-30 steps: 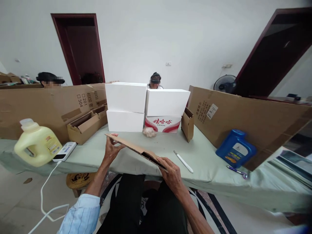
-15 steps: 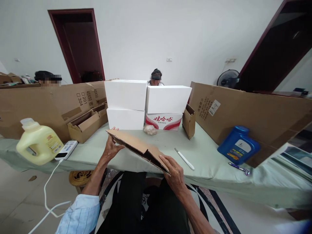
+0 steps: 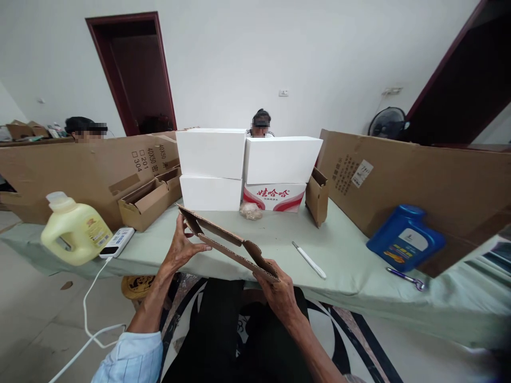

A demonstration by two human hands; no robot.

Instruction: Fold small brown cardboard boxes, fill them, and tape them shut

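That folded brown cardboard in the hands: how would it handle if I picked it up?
The folded cardboard would probably feel light for its size, since its walls look thin. It seems fairly stiff along its length, showing no clear sag between left hand and right hand. It might squash easily, its sides gaping open.

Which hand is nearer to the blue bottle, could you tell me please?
Right. The right hand, holding one end of the cardboard, is left of the blue bottle; the left hand, at the cardboard's other end, is farther left.
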